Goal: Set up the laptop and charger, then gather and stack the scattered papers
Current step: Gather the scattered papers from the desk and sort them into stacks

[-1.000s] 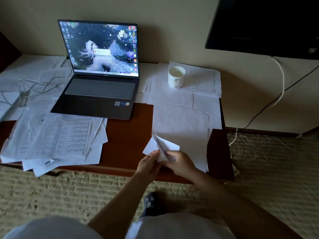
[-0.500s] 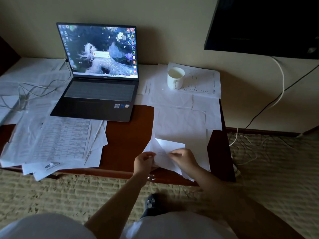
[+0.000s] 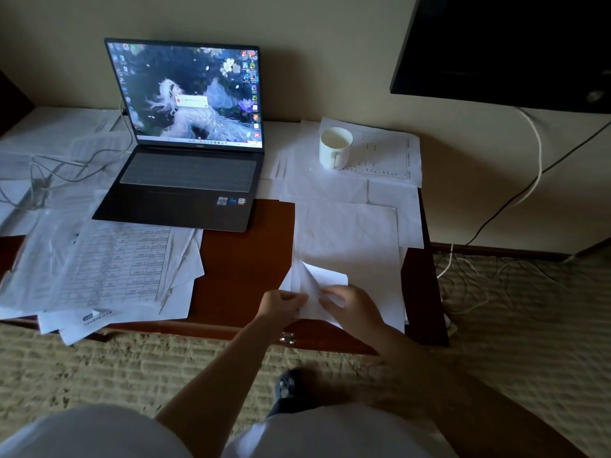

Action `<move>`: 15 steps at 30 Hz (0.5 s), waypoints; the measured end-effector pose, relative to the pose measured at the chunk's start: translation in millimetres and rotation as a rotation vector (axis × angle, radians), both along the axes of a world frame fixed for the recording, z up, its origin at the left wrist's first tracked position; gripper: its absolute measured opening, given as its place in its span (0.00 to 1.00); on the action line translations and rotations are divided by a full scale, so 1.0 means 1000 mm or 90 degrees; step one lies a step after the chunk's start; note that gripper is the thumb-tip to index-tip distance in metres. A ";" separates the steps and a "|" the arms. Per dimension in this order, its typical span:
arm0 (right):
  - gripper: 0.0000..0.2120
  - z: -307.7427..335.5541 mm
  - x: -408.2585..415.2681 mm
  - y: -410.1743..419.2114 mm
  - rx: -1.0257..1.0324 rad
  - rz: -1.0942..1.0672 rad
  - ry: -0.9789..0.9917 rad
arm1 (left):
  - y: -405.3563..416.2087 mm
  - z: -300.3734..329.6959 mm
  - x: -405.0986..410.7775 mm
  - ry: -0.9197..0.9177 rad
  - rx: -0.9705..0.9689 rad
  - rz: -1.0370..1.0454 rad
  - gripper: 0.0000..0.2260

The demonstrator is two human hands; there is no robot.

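Note:
An open laptop (image 3: 185,166) with a lit screen sits at the back of the brown desk (image 3: 244,259), its charger cable (image 3: 66,160) trailing left over loose sheets. Printed papers (image 3: 109,262) lie spread at the front left. A white sheet (image 3: 350,246) lies at the front right. At its near corner my left hand (image 3: 281,304) and my right hand (image 3: 353,304) both pinch a folded, lifted sheet (image 3: 322,279).
A white mug (image 3: 334,147) stands on a printed sheet (image 3: 390,157) at the back right. A dark screen (image 3: 509,44) hangs on the wall above. White and black cables (image 3: 529,180) run down to the carpet on the right. A drawer handle (image 3: 287,338) sits under the desk's front edge.
The lifted sheet was held bunched, then spread flatter and wider, and now stands folded up again between both hands. The view has tilted down slightly.

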State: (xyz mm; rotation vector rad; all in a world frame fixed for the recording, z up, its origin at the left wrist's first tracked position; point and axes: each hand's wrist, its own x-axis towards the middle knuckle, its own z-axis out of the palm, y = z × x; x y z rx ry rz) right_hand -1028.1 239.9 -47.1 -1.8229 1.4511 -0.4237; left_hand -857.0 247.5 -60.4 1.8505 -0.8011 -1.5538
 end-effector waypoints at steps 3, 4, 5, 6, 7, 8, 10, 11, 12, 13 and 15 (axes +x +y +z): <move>0.20 0.001 -0.002 -0.004 0.008 0.007 -0.011 | -0.004 -0.001 0.001 0.049 -0.001 0.040 0.12; 0.20 0.001 -0.002 -0.006 0.009 0.016 -0.014 | -0.005 -0.001 0.001 0.069 0.001 0.053 0.13; 0.20 0.000 -0.002 -0.007 0.015 0.024 -0.023 | -0.005 0.000 0.000 0.088 0.003 0.068 0.14; 0.19 -0.002 -0.002 -0.008 0.021 0.025 -0.040 | -0.006 0.001 0.000 0.109 0.006 0.085 0.14; 0.19 -0.003 -0.001 -0.009 0.036 0.014 -0.062 | -0.006 0.003 -0.002 0.132 0.007 0.103 0.14; 0.18 -0.003 -0.001 -0.009 0.056 -0.002 -0.087 | -0.007 0.004 -0.003 0.151 0.009 0.119 0.15; 0.15 0.000 0.002 -0.010 0.112 -0.030 -0.148 | -0.008 0.005 -0.006 0.188 0.012 0.142 0.19; 0.13 0.003 0.003 -0.010 0.140 -0.046 -0.182 | -0.009 0.005 -0.009 0.221 0.015 0.153 0.20; 0.10 0.004 0.005 -0.011 0.157 -0.071 -0.223 | -0.009 0.005 -0.012 0.261 0.019 0.170 0.19; 0.08 0.005 0.007 -0.012 0.167 -0.105 -0.261 | -0.010 0.005 -0.015 0.303 0.019 0.190 0.18; 0.09 0.005 0.007 -0.013 0.164 -0.165 -0.278 | -0.011 0.007 -0.020 0.360 0.019 0.213 0.14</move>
